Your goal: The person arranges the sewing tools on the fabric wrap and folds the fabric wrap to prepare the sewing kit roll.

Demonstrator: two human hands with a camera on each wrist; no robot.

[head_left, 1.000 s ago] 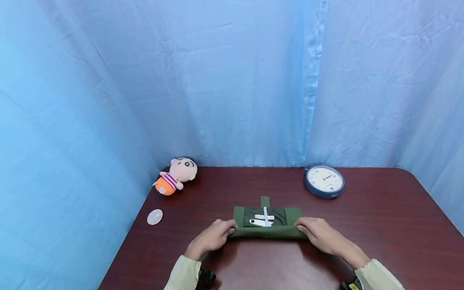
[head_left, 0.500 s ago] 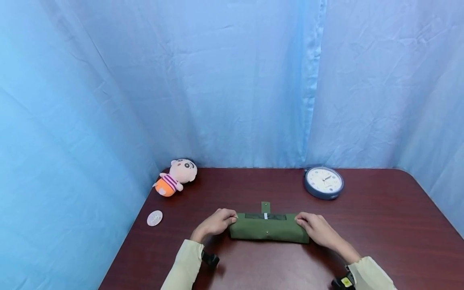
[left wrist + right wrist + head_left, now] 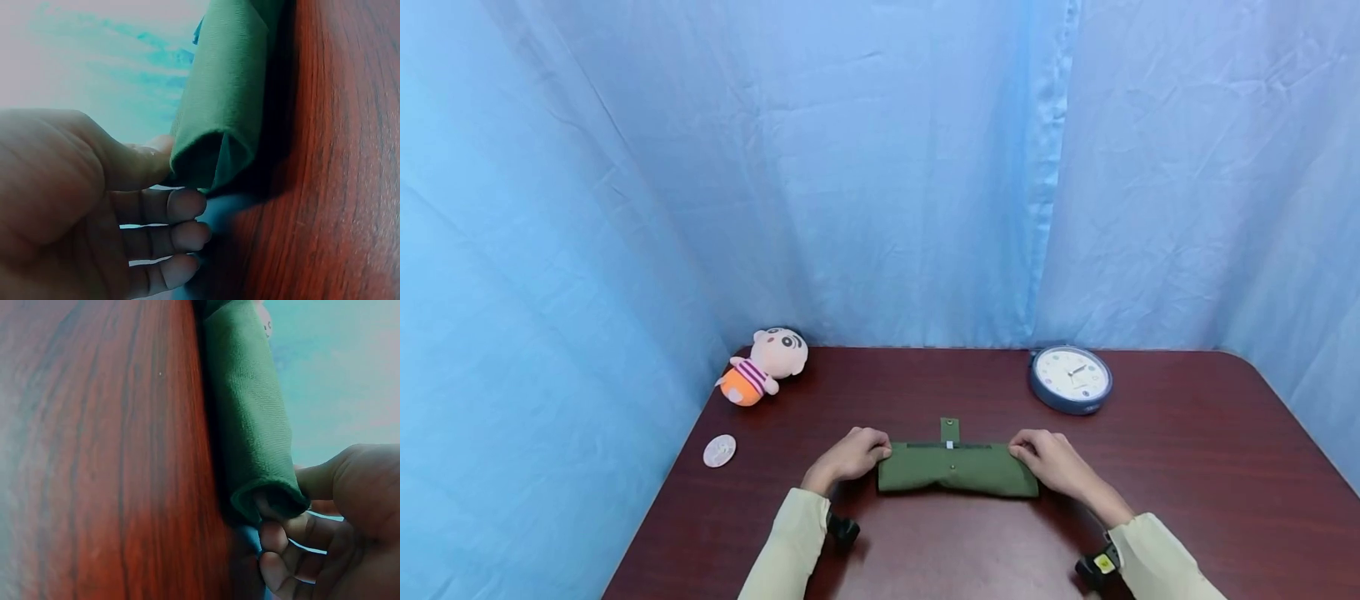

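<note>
A green fabric roll-up pouch point(image 3: 958, 473) lies folded over on itself near the table's front. Its small tab with a snap point(image 3: 950, 429) points away from me. Just a thin dark strip of the inside and a bit of white band point(image 3: 950, 445) show at the far edge; what lies within is hidden. My left hand point(image 3: 853, 454) pinches the far left corner. At the far right corner my right hand point(image 3: 1054, 463) pinches the cloth. Both wrist views show the pouch point(image 3: 222, 81) as a hollow roll end, thumb on the outer side, with right fingertips point(image 3: 273, 536) at the opening.
A plush doll point(image 3: 767, 367) lies at the back left of the dark red wooden table point(image 3: 1187, 450). Below it is a round pale disc point(image 3: 720, 451). A round blue-rimmed clock point(image 3: 1071, 379) rests at the back right. Blue curtains point(image 3: 880, 167) hang behind.
The near part of the pouch has been folded away from me. It now covers the inner dark pocket and the small white and pink items that showed earlier. Both hands moved slightly away from me.
</note>
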